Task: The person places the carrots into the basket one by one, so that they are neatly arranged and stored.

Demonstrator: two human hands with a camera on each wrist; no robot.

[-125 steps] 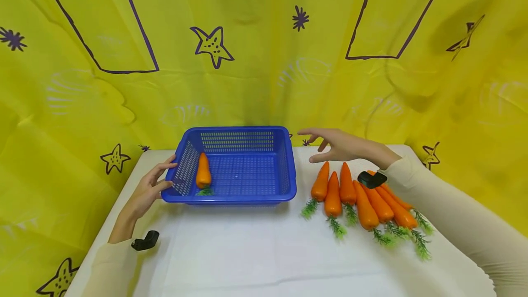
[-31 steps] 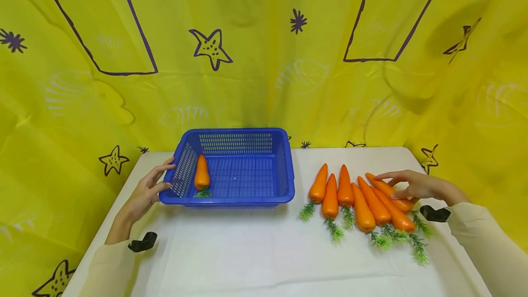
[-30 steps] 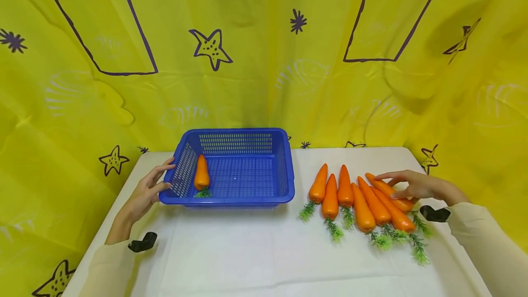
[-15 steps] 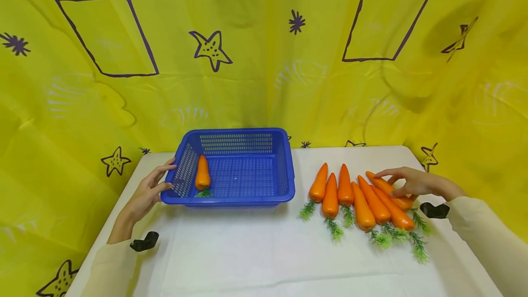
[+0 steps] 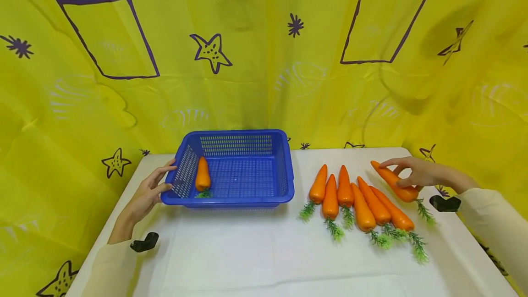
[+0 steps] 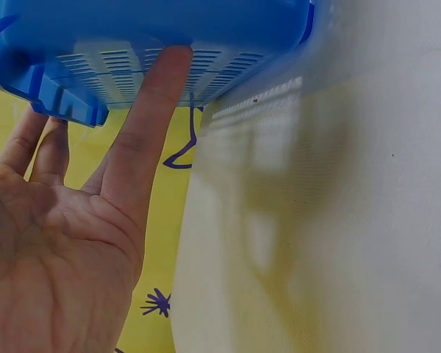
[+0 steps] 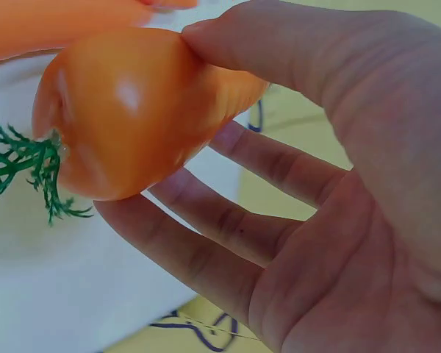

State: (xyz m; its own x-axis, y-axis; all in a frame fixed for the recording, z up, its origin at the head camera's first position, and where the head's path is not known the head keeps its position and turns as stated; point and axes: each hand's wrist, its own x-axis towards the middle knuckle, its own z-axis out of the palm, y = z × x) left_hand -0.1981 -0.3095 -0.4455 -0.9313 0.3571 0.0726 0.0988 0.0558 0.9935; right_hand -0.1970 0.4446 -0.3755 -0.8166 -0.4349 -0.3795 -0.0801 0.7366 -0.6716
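Note:
My right hand (image 5: pixel 418 172) pinches an orange carrot (image 5: pixel 393 181) with green leaves, lifted off the table. In the right wrist view the thumb lies over the carrot (image 7: pixel 125 110) and the fingers are beneath it. Several more carrots (image 5: pixel 364 207) lie in a row on the table to the left of that hand. My left hand (image 5: pixel 144 196) touches the left side of a blue plastic basket (image 5: pixel 231 200); its thumb and fingers are extended against the rim and wall, as the left wrist view also shows at the basket's outer wall (image 6: pixel 220 66). Inside the basket, at its left, lies one carrot (image 5: pixel 202 174).
A white-covered table (image 5: pixel 247 251) spreads beneath everything. Behind it hangs a yellow curtain (image 5: pixel 255 100) with purple starfish drawings, close to the basket's back side and the table's far edge.
My right hand came from near the basket to the rightmost carrot, took hold of it and raised it away from the row. The left hand stayed on the basket.

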